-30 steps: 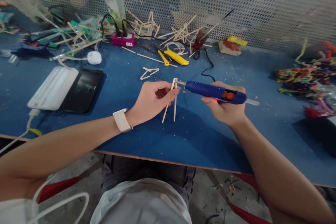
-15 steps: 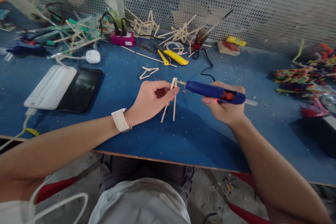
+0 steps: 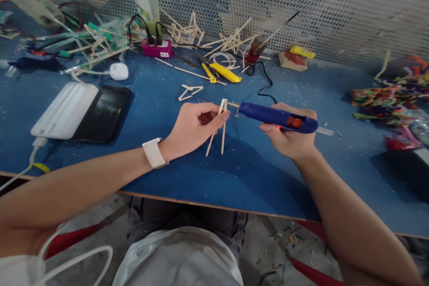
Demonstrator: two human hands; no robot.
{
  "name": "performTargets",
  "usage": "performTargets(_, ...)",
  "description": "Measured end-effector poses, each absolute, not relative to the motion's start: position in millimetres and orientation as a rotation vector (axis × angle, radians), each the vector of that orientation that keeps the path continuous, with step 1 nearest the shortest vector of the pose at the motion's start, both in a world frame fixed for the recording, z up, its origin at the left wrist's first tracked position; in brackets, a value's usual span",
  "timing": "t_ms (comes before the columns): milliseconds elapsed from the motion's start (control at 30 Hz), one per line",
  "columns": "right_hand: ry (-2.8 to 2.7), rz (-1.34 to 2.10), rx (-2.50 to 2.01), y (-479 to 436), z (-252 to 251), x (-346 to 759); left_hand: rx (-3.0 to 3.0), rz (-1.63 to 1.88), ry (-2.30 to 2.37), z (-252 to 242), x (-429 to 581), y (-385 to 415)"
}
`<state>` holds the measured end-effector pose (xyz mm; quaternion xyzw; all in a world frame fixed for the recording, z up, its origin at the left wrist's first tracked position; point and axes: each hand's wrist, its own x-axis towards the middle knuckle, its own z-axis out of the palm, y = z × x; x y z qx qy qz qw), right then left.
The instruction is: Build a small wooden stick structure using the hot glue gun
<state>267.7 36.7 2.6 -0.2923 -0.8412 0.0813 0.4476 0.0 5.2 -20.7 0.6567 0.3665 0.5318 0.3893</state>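
Observation:
My left hand (image 3: 191, 127) pinches a small frame of thin wooden sticks (image 3: 221, 130), held upright with its lower ends on the blue table (image 3: 187, 174). A white watch sits on that wrist. My right hand (image 3: 288, 138) is wrapped round a blue hot glue gun (image 3: 276, 117) with an orange trigger. The gun lies level, and its metal nozzle sits just right of the top joint of the sticks.
A glued stick triangle (image 3: 189, 91) lies just beyond my left hand. Behind it are a yellow utility knife (image 3: 225, 73), stick piles (image 3: 231, 42), a pink power strip (image 3: 157, 48) and the gun's black cord (image 3: 263, 82). A white case and phone (image 3: 82, 111) lie left; coloured pipe cleaners (image 3: 389, 98) right.
The glue gun has shifted slightly to the right, its nozzle drawing a little away from the stick joint. My left hand and the sticks stay where they were.

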Motion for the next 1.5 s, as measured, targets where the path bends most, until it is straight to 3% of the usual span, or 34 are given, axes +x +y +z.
performTargets(1500, -2.095, 0.104, -0.802, 26.4, 12.8, 264.9, 1.732, 1.379, 0.917, -16.0, 0.7, -0.4)
